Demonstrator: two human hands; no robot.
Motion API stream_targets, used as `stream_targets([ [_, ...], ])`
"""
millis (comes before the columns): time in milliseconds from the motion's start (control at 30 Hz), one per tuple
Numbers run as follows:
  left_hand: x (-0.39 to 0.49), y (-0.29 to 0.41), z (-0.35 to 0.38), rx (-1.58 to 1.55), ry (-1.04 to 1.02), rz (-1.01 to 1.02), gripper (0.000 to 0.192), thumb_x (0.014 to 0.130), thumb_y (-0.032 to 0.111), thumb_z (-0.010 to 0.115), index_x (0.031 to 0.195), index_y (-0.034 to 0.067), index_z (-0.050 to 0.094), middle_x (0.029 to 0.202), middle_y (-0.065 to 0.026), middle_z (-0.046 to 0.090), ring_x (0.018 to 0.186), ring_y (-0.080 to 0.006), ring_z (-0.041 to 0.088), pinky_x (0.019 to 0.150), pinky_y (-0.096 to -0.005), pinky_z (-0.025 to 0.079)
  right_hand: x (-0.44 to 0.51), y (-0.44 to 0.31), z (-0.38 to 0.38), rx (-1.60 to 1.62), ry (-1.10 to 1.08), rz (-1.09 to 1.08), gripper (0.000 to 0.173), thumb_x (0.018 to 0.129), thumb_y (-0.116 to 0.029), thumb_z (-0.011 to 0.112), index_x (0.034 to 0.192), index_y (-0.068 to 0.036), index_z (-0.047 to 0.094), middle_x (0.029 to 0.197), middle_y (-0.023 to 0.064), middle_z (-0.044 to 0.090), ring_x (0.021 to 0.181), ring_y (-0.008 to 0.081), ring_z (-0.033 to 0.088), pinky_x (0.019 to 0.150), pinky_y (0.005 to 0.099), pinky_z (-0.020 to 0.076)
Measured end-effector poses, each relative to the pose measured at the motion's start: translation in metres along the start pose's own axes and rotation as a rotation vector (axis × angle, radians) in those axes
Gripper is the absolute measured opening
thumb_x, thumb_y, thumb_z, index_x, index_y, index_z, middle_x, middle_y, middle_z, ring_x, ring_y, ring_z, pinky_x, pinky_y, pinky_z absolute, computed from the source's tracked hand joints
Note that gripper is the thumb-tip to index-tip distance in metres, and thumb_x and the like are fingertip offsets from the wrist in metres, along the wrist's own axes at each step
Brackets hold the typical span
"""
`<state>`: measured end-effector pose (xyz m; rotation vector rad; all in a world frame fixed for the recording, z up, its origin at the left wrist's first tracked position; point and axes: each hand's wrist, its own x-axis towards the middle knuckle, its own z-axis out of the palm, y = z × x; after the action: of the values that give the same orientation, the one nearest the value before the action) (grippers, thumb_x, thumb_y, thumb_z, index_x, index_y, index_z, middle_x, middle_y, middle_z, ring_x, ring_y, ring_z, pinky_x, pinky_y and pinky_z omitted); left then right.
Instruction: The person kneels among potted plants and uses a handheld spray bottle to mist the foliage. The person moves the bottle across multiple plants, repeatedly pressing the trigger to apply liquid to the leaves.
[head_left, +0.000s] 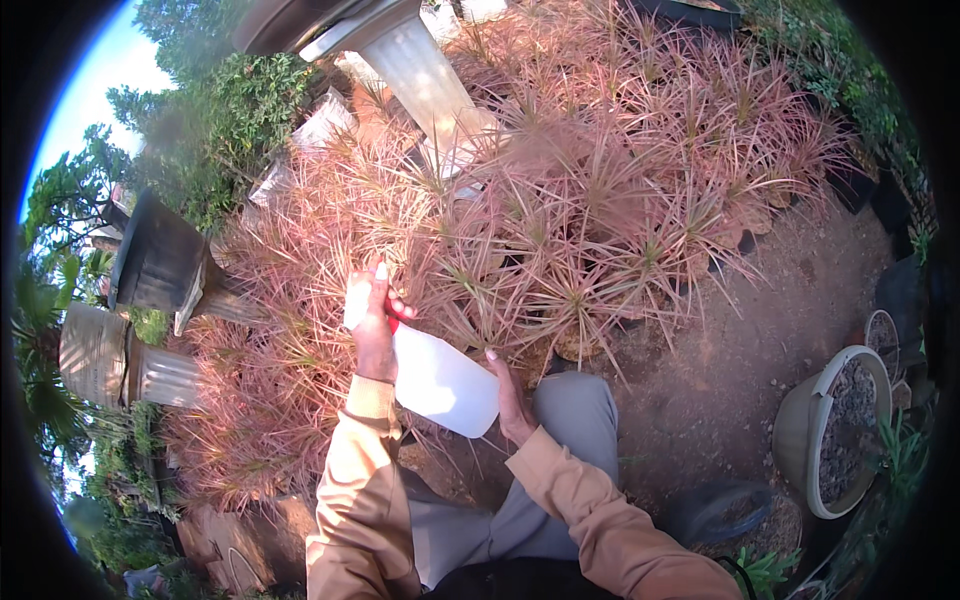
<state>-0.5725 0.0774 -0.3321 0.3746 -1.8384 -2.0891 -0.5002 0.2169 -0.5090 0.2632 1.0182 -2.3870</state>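
A white plastic spray bottle (442, 379) with a red collar lies tilted between my two hands. My left hand (373, 330) is wrapped around its spray head and neck, which point away from me; the fingers hide most of the trigger. Against the bottle's base rests my right hand (513, 401), its thumb along the side and its other fingers mostly hidden. Just beyond the bottle spreads a dense bed of potted dracaena plants (577, 296) with narrow pink and green leaves.
A pale pedestal planter (424, 82) rises among the plants. On the left stand a dark urn planter (161, 255) and a fluted pedestal (169, 375). Bare soil (705, 390) lies to the right, with a round pot of gravelly soil (795, 435) and a dark plastic bag (712, 510).
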Motion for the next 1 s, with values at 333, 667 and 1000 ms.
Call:
stream_targets([
  [333, 0.001, -0.006, 0.057, 0.059, -0.04, -0.208, 0.046, 0.105, 0.025, 0.066, 0.145, 0.006, 0.055, 0.078, 0.0027, 0.055, 0.07, -0.0099, 0.059, 0.077, -0.0304, 0.058, -0.029, -0.041, -0.005, 0.53, -0.144, 0.12, 0.062, 0.106, -0.056, 0.043, 0.128, -0.001, 0.063, 0.119, 0.0127, 0.071, 0.107, 0.023, 0.07, 0.098, 0.0397, 0.0545],
  [667, 0.013, -0.019, 0.095, 0.285, -0.16, -0.162, 0.05, 0.101, 0.027, 0.071, 0.147, 0.012, 0.059, 0.083, 0.0043, 0.056, 0.066, -0.0061, 0.052, 0.058, -0.0252, 0.049, -0.015, -0.034, -0.017, 0.635, 0.018, 0.05, 0.06, 0.106, -0.05, 0.043, 0.136, -0.001, 0.06, 0.125, 0.0142, 0.07, 0.115, 0.0262, 0.068, 0.103, 0.0425, 0.0528],
  [1000, 0.046, -0.03, 0.141, 0.024, -0.58, -0.123, 0.032, 0.102, 0.026, 0.071, 0.123, 0.004, 0.061, 0.108, -0.0068, 0.071, 0.1, -0.0153, 0.068, 0.089, -0.0318, 0.056, 0.013, -0.084, -0.044, 0.661, 0.003, 0.025, 0.051, 0.103, -0.048, 0.048, 0.132, -0.009, 0.063, 0.123, 0.0092, 0.071, 0.11, 0.0253, 0.071, 0.098, 0.0438, 0.0569],
])
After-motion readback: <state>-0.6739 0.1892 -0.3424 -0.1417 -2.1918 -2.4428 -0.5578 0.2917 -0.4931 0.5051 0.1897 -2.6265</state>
